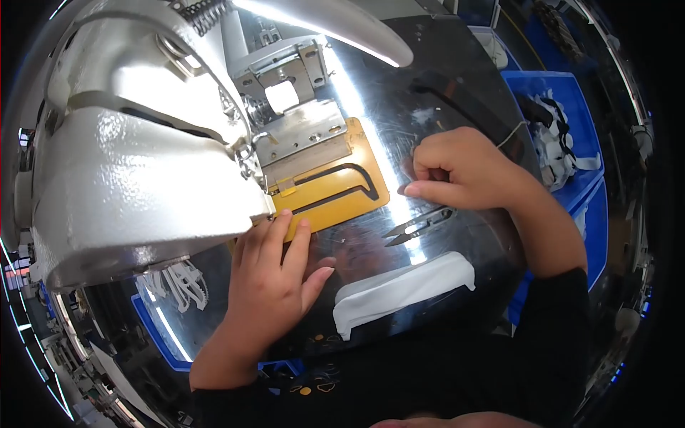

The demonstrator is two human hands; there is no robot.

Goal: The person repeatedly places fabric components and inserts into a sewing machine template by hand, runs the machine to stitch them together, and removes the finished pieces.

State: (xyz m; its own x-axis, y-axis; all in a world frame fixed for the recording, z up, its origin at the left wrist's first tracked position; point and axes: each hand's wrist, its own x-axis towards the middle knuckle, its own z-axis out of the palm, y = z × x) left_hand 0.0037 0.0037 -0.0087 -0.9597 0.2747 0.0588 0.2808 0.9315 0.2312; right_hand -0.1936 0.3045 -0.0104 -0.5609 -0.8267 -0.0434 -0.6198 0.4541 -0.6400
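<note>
My left hand [267, 274] lies with its fingers stretched out, fingertips at the near edge of a yellow plate [339, 212] with a black-edged slot, under the sewing machine head [143, 164]. Nothing shows gripped in it. To the right of the plate, my right hand [464, 171] is curled above the shiny metal tabletop, thumb and forefinger close together; whatever they may hold cannot be made out. Just below that hand rest thread snips [421, 227]. Nearer to me is a folded strip of white fabric [403, 289].
A blue bin [596, 135] with white and black pieces stands beyond the table's right edge. White strips [182, 285] hang at the left, above another blue bin [160, 335]. The machine's metal clamp [303, 132] sits over the plate's far side.
</note>
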